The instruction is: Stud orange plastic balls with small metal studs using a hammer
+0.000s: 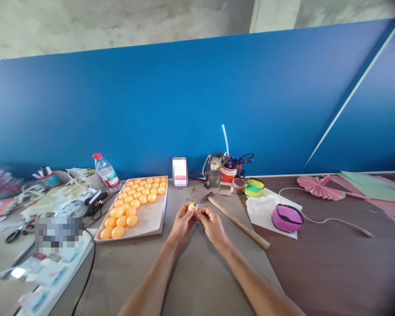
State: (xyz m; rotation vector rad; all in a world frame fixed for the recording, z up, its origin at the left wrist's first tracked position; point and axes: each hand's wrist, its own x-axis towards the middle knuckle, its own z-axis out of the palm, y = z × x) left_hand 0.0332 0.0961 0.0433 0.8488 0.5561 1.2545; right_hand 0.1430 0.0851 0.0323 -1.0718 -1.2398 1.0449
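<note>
Above the middle of the grey mat, my left hand [181, 224] is closed around a small orange table tennis ball [192, 208] with dark and white markings. My right hand [212, 224] meets it from the other side, its thumb and fingers pinched against the ball's right edge. Whether a tiny part sits in that pinch, I cannot make out. Just right of my hands a hammer [238, 222] with a wooden handle lies slanted. To the left, plain orange balls [134, 204] fill much of a shallow white box [151, 224]. Small dark bits lie near my hands.
A phone [180, 172] stands against the blue partition [184, 101]. Behind the hammer are a glass jar [213, 173], a red cup [228, 174] and a yellow-green container [254, 188]. A purple pouch [287, 218] lies right. Cables, scissors [16, 233] and a bottle [107, 173] crowd the left.
</note>
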